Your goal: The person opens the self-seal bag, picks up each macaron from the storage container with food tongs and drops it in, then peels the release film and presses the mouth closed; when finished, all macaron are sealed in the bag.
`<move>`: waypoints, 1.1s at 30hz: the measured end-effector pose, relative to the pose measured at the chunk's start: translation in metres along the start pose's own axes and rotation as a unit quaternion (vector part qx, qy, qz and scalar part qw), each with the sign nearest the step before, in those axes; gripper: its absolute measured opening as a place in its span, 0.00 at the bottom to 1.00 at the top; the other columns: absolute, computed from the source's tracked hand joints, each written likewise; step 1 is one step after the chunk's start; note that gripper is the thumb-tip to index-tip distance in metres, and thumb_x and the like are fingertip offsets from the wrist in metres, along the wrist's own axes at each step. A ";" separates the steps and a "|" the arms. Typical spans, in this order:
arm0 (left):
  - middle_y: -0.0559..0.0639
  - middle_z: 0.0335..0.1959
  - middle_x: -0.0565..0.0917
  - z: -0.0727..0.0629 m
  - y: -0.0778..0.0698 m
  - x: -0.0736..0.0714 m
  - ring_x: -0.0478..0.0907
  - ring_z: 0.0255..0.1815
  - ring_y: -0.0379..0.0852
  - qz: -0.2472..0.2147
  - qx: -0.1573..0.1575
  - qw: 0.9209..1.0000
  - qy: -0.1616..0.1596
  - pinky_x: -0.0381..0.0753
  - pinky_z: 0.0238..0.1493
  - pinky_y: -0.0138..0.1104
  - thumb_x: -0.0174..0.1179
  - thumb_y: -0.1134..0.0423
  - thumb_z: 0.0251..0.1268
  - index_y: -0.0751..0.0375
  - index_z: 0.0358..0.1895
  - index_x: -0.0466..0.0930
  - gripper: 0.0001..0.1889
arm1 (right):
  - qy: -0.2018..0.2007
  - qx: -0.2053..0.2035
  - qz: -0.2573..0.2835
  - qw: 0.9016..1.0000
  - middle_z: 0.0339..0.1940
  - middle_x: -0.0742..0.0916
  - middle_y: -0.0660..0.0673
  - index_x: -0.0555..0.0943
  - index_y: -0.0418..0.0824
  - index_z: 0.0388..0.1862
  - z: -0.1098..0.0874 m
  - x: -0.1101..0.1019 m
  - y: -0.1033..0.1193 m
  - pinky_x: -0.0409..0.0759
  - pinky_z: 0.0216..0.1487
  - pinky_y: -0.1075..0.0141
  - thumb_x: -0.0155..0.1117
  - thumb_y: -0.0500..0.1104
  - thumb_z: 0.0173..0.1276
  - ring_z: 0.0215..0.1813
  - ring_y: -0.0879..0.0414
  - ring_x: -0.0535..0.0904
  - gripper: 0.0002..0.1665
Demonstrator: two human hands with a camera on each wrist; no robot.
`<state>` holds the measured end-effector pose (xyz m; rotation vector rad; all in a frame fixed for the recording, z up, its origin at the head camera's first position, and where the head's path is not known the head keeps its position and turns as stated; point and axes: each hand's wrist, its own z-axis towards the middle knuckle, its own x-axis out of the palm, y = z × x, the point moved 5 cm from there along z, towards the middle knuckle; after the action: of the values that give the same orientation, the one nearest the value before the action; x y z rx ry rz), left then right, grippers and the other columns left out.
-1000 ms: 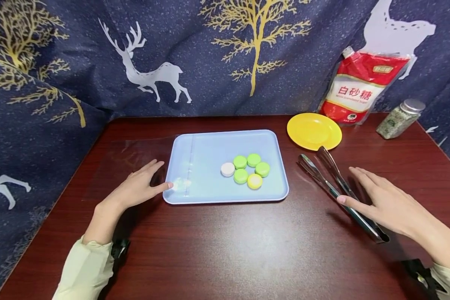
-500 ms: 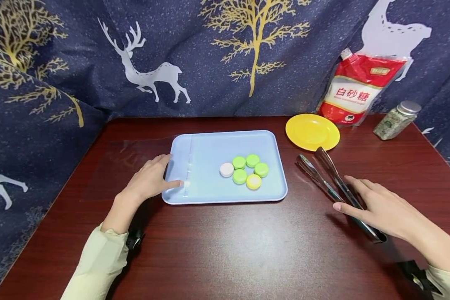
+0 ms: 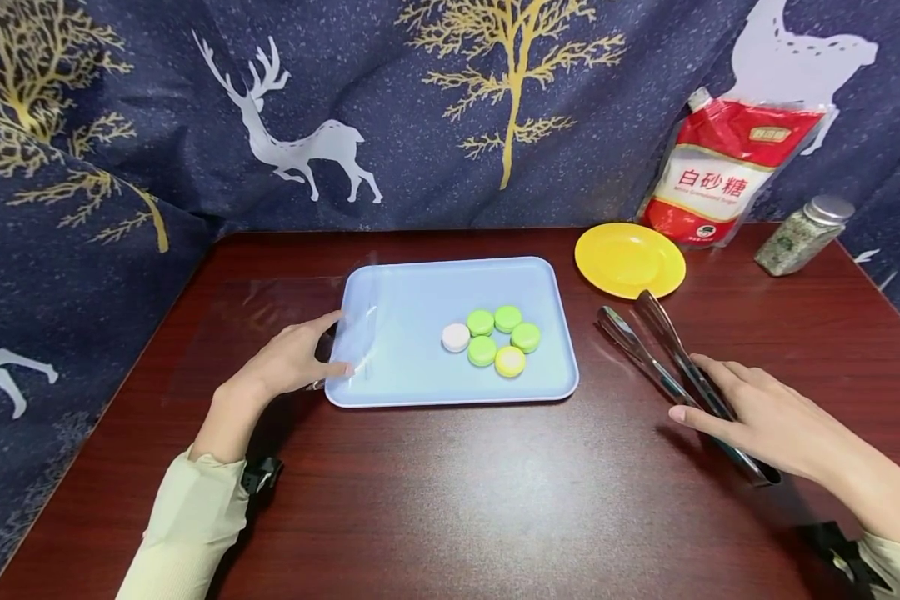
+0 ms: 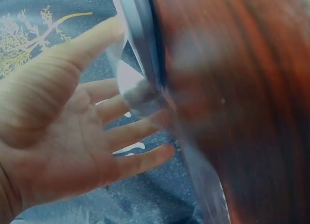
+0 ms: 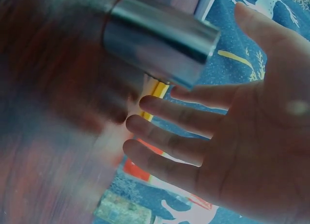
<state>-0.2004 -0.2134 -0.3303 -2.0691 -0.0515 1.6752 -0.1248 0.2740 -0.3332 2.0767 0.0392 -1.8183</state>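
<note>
My left hand is at the left end of a pale blue tray, its thumb over the rim and fingers extended. Clear plastic film lies loosely over that end; in the left wrist view the film bulges between thumb and spread fingers, with no pinch visible. Several green macarons, a yellow macaron and a whitish macaron sit on the tray's right half. My right hand hovers beside metal tongs, fingers straight; its wrist view shows the tongs' bent end apart from the palm.
A yellow plate stands behind the tongs. Behind it a red and white sugar pouch leans against the patterned cloth, with a glass jar to its right. More clear film covers the dark wooden table left of the tray.
My left hand moved right onto the tray's end, then slightly back left. The film's straight edge over the tray has shifted left and crumpled. My right hand came slightly lower beside the tongs.
</note>
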 end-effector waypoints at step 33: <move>0.65 0.57 0.74 -0.004 0.000 -0.002 0.68 0.61 0.59 0.007 0.086 0.996 -0.029 0.65 0.60 0.50 0.68 0.46 0.50 0.70 0.59 0.72 0.37 | -0.008 -0.039 -0.011 0.999 0.49 0.78 0.27 0.67 0.26 0.59 0.001 0.005 -0.005 0.74 0.41 0.41 0.70 0.56 0.55 0.47 0.35 0.77 0.45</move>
<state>-0.1968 -0.2159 -0.3279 -1.8983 0.0875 1.6850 -0.1266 0.2770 -0.3398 2.0147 0.1266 -1.8174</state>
